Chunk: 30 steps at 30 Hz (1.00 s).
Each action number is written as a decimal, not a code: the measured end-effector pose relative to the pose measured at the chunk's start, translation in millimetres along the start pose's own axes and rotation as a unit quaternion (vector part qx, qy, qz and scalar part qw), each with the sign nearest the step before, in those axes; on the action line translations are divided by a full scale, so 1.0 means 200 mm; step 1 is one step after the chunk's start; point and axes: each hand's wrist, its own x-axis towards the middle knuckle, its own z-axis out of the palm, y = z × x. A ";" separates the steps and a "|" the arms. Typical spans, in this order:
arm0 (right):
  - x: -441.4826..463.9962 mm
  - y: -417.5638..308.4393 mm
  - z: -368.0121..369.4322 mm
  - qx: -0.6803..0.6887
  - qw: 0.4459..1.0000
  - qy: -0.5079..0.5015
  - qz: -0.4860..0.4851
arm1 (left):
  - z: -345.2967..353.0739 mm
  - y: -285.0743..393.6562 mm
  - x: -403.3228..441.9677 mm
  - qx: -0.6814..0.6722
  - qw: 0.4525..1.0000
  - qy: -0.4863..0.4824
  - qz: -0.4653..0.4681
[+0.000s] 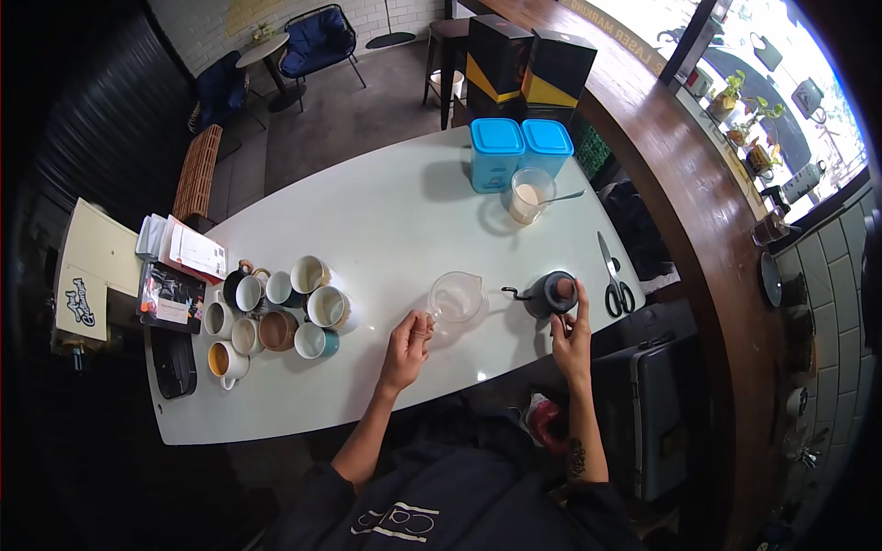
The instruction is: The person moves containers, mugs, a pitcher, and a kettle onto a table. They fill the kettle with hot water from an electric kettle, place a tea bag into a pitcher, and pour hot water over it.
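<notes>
A clear plastic measuring jug (pixel 457 299) is in the middle near side of the white table. My left hand (pixel 409 349) is closed around the jug's handle at its lower left. To the right stands a small black gooseneck kettle (pixel 546 299), its thin spout pointing left and a brownish knob on top. My right hand (pixel 571 340) grips the kettle's right side, thumb in front and a finger stretched up along the edge; the handle itself is mostly hidden. Further back, a clear tub (pixel 526 196) holds beige powder and a spoon.
Several cups and mugs (pixel 277 330) cluster on the left of the table (pixel 386 202). Black scissors (pixel 617 292) lie near the right edge. Two blue-lidded containers (pixel 497 156) stand at the back, with dark boxes (pixel 556 69) behind. Papers (pixel 195 250) and a black tray (pixel 173 364) are far left.
</notes>
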 end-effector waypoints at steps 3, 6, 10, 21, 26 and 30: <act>0.00 0.05 0.02 -0.023 0.999 0.001 -0.024 | 0.04 0.01 -0.01 -0.047 0.998 0.028 -0.044; 0.01 0.04 0.05 -0.018 1.000 -0.005 -0.015 | 0.04 0.03 -0.01 -0.050 0.999 0.007 -0.018; 0.01 -0.07 0.07 -0.005 0.997 -0.054 0.059 | 0.02 -0.01 0.00 -0.058 0.998 0.034 -0.003; 0.05 -0.13 0.04 -0.221 0.974 -0.026 -0.032 | 0.10 -0.21 -0.04 -0.087 0.995 0.048 0.012; 0.15 -0.21 0.00 -0.368 0.926 -0.018 -0.084 | 0.09 -0.25 -0.03 -0.086 0.995 0.031 0.032; 0.22 -0.19 -0.01 -0.250 0.960 -0.027 -0.119 | 0.08 -0.24 -0.02 -0.075 0.997 0.022 0.029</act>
